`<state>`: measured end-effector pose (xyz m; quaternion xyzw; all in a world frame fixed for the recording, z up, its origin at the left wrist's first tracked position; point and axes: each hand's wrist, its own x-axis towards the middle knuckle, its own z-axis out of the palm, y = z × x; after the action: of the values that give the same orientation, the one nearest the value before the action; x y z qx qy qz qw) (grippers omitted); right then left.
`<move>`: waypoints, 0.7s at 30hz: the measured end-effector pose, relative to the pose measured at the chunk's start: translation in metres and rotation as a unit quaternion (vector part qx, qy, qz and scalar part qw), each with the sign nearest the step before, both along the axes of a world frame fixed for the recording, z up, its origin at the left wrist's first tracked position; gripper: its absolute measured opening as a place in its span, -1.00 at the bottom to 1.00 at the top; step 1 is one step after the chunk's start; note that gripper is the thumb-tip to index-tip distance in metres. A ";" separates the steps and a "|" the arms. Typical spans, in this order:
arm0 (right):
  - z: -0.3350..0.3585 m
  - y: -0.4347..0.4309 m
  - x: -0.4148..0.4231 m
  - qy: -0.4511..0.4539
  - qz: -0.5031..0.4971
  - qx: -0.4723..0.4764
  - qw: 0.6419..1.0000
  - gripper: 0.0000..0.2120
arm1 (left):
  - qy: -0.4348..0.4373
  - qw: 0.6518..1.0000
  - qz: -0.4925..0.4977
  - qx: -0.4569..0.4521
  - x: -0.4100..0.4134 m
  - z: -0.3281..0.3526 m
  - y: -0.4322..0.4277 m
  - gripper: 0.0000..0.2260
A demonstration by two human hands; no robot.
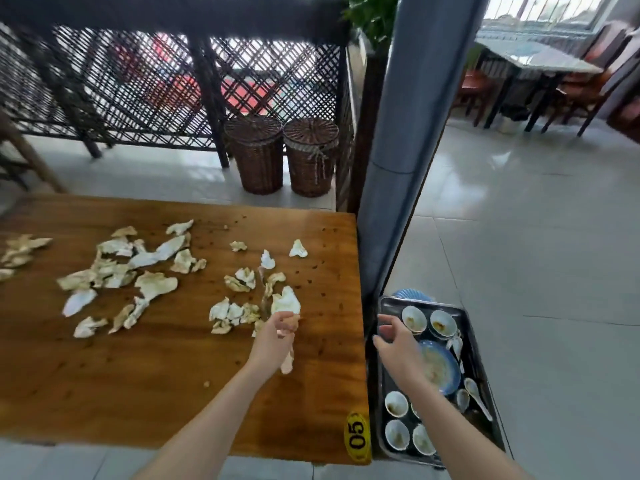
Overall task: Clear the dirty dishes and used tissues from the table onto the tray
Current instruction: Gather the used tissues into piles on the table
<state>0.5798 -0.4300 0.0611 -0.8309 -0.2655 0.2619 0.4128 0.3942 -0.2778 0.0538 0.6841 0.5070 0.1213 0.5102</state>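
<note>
The left hand [277,336] is closed around a bunch of crumpled, stained white tissues [286,304]; one piece sticks up above the fingers and another hangs below the palm, just over the polished brown wooden surface [173,375]. The right hand [394,341] hovers with fingers spread wide and holding nothing, over the near-left part of a dark rectangular metal tray [485,386] that sits lower than the surface, just beside its right edge.

Under and beyond the right hand, the tray carries a blue-rimmed shallow plate [441,368] smeared with brownish residue, partly hidden by the wrist. Two small white bowls [429,320] with brown stains sit at the tray's far end, and several more small white bowls [396,434] stand at its near end, also soiled. White ceramic spoons [476,396] lie along the tray's right side. A blue ribbed dish [412,293] peeks out past the tray's far edge.

Left of the held bunch, many more used tissues [138,271] lie scattered across the surface, torn and wrinkled, white with yellow-brown blotches; a nearer cluster [235,313] lies just beside the left hand, touching or nearly touching it. Small dark crumbs dot the wood. A yellow oval tag reading "05" [356,436] is fixed at the surface's near right corner.

Beyond the surface stand two brown woven baskets with lids [282,154] against a dark lattice screen [156,84], and a grey-blue pillar [408,133] rises by the far right corner.
</note>
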 end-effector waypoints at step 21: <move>-0.026 0.135 -0.079 0.002 0.215 -0.030 0.976 -0.67 | 0.038 0.966 0.252 0.030 -0.140 0.007 0.022 -0.65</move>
<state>0.5011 -0.2955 0.0353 -0.7657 -0.4297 0.3538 0.3224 0.2545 -0.2561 0.0609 0.5529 0.6786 0.2347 0.4227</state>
